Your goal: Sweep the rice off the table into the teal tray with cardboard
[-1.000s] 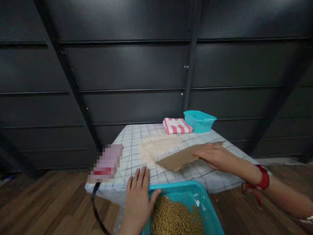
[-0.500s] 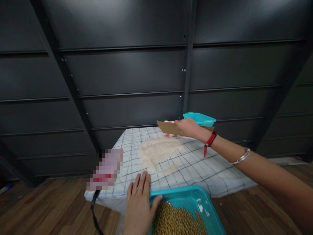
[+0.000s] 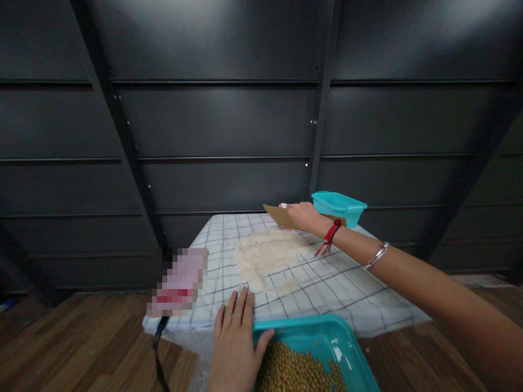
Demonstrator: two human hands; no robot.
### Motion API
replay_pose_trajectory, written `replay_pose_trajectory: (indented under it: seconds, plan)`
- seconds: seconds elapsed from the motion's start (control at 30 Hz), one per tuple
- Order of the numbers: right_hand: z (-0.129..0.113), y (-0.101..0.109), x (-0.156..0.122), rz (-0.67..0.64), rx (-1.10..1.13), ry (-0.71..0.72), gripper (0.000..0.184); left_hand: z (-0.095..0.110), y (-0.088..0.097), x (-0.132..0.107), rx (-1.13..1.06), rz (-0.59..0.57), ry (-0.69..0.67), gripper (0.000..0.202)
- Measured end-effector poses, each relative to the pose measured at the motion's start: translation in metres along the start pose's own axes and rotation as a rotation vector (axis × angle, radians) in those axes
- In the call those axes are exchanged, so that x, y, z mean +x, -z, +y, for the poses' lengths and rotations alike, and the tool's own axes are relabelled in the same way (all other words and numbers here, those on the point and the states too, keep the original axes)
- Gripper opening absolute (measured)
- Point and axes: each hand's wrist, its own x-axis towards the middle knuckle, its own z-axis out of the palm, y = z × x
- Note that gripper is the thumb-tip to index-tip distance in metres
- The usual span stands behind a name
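My right hand [image 3: 304,216] grips a flat piece of brown cardboard [image 3: 279,216] by its upper edge, held slanted over the far part of the table. In front of it, a thin patch of pale, grainy material [image 3: 265,256] is spread over the checked tablecloth [image 3: 216,267]. A bit of something white and pink shows behind the cardboard, mostly hidden. My left hand [image 3: 237,340] lies flat at the near table edge with fingers stretched out, its thumb over the rim of a teal tray [image 3: 355,348]. Yellowish-brown beans [image 3: 300,367] lie in that tray.
A turquoise plastic basin [image 3: 340,206] stands at the far right of the table, close behind my right hand. On the left edge lies a pinkish, blurred-out packet [image 3: 180,283] with a black strap [image 3: 158,348] hanging down. A dark panelled wall [image 3: 229,120] rises behind the table.
My right hand and the cardboard have shifted a little left relative to the basin, showing more of the basin. My left hand stays in place. The view has turned slightly left.
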Motion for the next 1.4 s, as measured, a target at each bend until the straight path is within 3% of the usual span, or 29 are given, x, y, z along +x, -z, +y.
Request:
replay_pose_trajectory:
  seconds: [0.23, 0.4, 0.57, 0.77, 1.03, 1.2, 1.4]
  plan:
    - [0.004, 0.003, -0.008, -0.025, 0.002, -0.019, 0.044, 0.001, 0.000, 0.000, -0.026, 0.016, 0.005, 0.063]
    - [-0.007, 0.010, -0.011, -0.037, 0.013, -0.033, 0.028, -0.003, -0.006, -0.001, -0.024, 0.068, -0.012, 0.062]
    - [-0.020, 0.013, -0.013, -0.051, 0.037, -0.010, 0.026, -0.007, -0.012, 0.000, -0.015, 0.143, -0.054, 0.061]
    - [-0.031, 0.018, 0.001, -0.017, 0.054, 0.043, 0.027, -0.008, -0.015, 0.000, -0.032, 0.172, -0.056, 0.060]
    - [-0.030, 0.013, 0.029, -0.019, 0.038, -0.015, 0.028, -0.004, -0.014, -0.002, -0.049, 0.164, -0.018, 0.060]
    - [-0.042, 0.003, 0.032, -0.046, 0.044, 0.054, 0.025, -0.002, -0.013, -0.004, -0.047, 0.164, 0.045, 0.061]
    - [-0.050, 0.015, 0.023, -0.044, 0.057, 0.153, 0.028, -0.001, -0.017, -0.005, -0.042, 0.219, 0.068, 0.058]
